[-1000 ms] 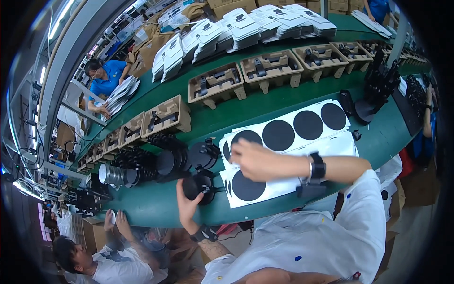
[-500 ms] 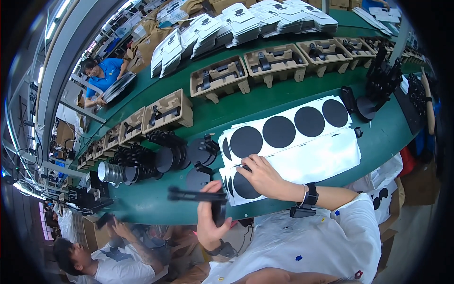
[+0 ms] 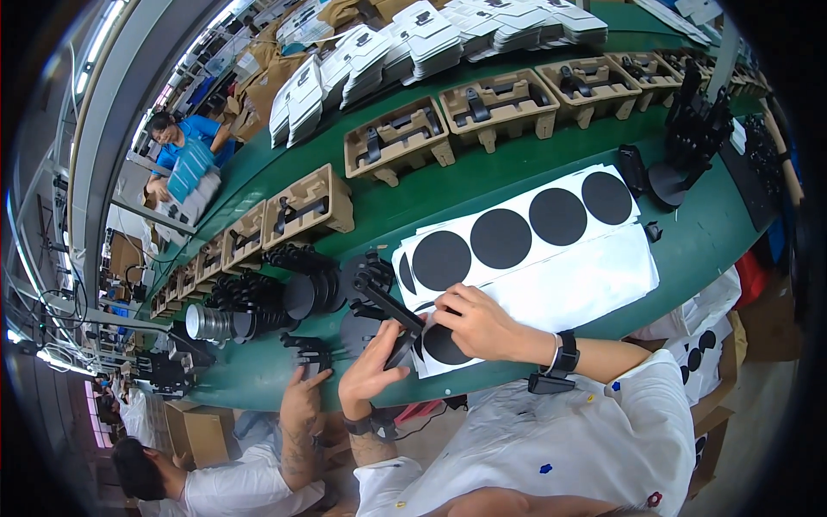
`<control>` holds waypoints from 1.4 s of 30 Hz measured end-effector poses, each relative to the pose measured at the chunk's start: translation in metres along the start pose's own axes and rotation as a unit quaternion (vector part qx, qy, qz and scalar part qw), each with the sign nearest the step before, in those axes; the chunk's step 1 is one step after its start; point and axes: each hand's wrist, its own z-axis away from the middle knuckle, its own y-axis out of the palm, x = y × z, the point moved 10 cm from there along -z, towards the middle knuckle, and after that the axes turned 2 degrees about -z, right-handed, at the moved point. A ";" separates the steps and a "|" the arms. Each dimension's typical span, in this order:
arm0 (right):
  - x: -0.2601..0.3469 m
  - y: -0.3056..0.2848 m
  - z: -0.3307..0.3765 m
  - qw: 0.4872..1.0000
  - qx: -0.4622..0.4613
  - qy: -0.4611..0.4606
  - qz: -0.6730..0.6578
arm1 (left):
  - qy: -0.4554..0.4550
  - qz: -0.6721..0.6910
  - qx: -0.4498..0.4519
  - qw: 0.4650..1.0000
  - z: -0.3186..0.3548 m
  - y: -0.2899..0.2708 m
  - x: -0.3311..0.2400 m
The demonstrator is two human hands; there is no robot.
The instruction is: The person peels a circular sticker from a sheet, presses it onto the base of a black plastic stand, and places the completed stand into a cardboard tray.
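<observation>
At the near edge of the green worktable [image 3: 250,377], a black stand part [image 3: 392,305], a straight bar joined to a flatter piece, is held in the left hand [image 3: 370,370], fingers and thumb closed about its lower end, just beside the white sheets [image 3: 577,280]. The right hand [image 3: 482,327] is bent over the sheets by the lower black disc [image 3: 442,349]; whether it pinches anything cannot be told. The part is judged stiff, of moderate weight and smooth enough to slip; its joint might swing, so hold is best taken near that joint. The disc looks thin and light, best lifted by its rim. Against half a second earlier, the bar has gone from near level to slanting, and a co-worker's hand [image 3: 301,398] now touches another black part [image 3: 307,351] further left
</observation>
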 end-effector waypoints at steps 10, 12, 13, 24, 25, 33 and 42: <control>-0.076 -0.084 0.046 0.740 -0.481 0.100 -0.460 | 0.019 0.059 0.069 0.996 -0.006 0.002 0.000; -0.069 -0.088 0.038 0.762 -0.442 0.106 -0.462 | 0.035 0.114 0.064 0.991 -0.005 0.004 -0.011; -0.064 -0.089 0.034 0.781 -0.407 0.118 -0.459 | 0.070 0.211 -0.006 0.975 -0.003 -0.002 -0.023; -0.050 -0.071 0.033 0.748 -0.218 0.210 -0.590 | 0.159 0.605 -0.247 0.740 -0.066 0.021 -0.071; -0.052 -0.070 0.035 0.739 -0.233 0.223 -0.592 | 0.159 0.604 -0.246 0.741 -0.068 0.022 -0.073; -0.056 -0.075 0.042 0.723 -0.276 0.225 -0.592 | 0.152 0.596 -0.235 0.753 -0.076 0.027 -0.079; -0.050 -0.076 0.040 0.744 -0.283 0.223 -0.563 | 0.158 0.590 -0.238 0.755 -0.071 0.025 -0.081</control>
